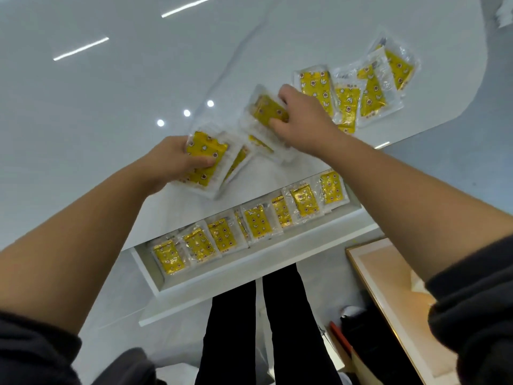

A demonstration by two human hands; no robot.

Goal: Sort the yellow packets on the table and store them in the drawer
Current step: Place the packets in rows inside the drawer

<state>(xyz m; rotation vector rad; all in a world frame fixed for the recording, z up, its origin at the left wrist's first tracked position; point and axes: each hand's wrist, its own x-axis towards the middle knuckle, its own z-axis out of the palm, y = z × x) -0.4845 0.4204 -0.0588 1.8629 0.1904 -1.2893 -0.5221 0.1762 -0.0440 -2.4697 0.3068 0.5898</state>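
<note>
Hands [172,159] on packets [206,159] above drawer [249,273]

- Scene bright and evenly lit; glossy white table [111,107] mirrors overhead lamps as two strip glints and three round spots, all left of the packets
- Shadows soft and faint; the darkest tone lies below the table edge, at the floor
- Left hand [169,159] and its packet [204,159] smeared by motion blur; right hand [302,118] slightly soft
- Wide-angle bending strong; table edge right of the packets bows into a curve; forearms swell toward the corners
</note>
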